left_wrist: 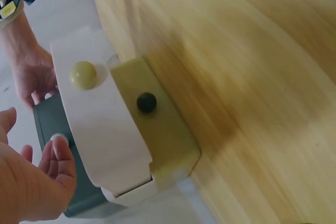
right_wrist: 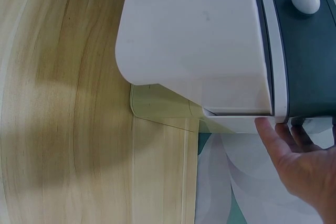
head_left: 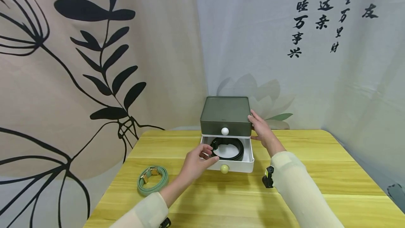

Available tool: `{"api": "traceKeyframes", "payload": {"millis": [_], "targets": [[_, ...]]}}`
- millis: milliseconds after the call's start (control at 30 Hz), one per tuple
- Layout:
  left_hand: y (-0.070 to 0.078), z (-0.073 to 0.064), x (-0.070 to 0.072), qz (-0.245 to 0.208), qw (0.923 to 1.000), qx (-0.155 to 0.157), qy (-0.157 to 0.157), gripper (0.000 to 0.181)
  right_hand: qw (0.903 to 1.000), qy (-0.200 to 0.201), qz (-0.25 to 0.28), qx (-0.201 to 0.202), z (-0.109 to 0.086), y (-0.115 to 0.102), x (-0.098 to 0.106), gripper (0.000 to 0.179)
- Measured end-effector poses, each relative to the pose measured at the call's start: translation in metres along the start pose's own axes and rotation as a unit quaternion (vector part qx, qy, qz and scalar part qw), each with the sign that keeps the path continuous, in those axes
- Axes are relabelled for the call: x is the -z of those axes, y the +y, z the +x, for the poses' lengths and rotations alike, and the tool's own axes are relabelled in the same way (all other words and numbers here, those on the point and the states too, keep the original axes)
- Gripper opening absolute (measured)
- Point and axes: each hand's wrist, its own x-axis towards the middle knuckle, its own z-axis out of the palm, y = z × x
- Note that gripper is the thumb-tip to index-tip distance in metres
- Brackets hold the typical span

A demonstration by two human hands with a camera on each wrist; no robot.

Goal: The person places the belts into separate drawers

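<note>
A small drawer box with a dark green top section [head_left: 226,110] stands on the table. Its white drawer [head_left: 237,167], with a pale yellow knob [head_left: 224,169], is pulled out. Inside lies a coiled black belt [head_left: 239,150]. My left hand [head_left: 198,161] hovers at the drawer's left front, fingers loosely bent close to the belt, with nothing seen between them. My right hand [head_left: 264,133] rests against the box's right side, fingers extended along it; the right wrist view shows those fingertips [right_wrist: 265,127] at the white section's side.
A coiled green belt [head_left: 165,178] with a gold-coloured buckle lies on the wooden table [head_left: 234,203], left of the box. Below the white drawer is a closed olive-yellow drawer [left_wrist: 168,135] with a dark knob [left_wrist: 146,102]. A printed curtain [head_left: 171,62] hangs behind.
</note>
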Motion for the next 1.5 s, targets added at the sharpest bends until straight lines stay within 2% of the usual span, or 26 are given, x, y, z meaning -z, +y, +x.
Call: {"api": "traceKeyframes", "payload": {"millis": [400, 733, 867, 1000, 1500], "targets": [[-0.008, -0.013, -0.01, -0.016, 0.9998, 0.001, 0.012, 0.04, 0.9999, 0.002, -0.014, 0.003, -0.003, -0.002, -0.002, 0.061], [-0.019, -0.02, -0.019, -0.012, 0.9998, -0.008, 0.011, 0.034, 0.9998, 0.004, -0.017, 0.003, -0.004, -0.001, -0.003, 0.06], [-0.023, -0.022, -0.024, -0.013, 0.9996, -0.015, 0.018, 0.034, 0.9999, 0.003, -0.01, 0.004, -0.003, 0.0, -0.002, 0.06], [-0.026, -0.024, -0.028, -0.014, 0.9997, -0.002, 0.018, 0.032, 1.0, 0.002, 0.0, 0.004, -0.003, 0.0, -0.002, 0.06], [-0.039, -0.026, -0.045, -0.031, 0.9986, -0.007, 0.042, 0.027, 0.9999, 0.0, 0.008, 0.006, -0.004, 0.0, -0.002, 0.06]]}}
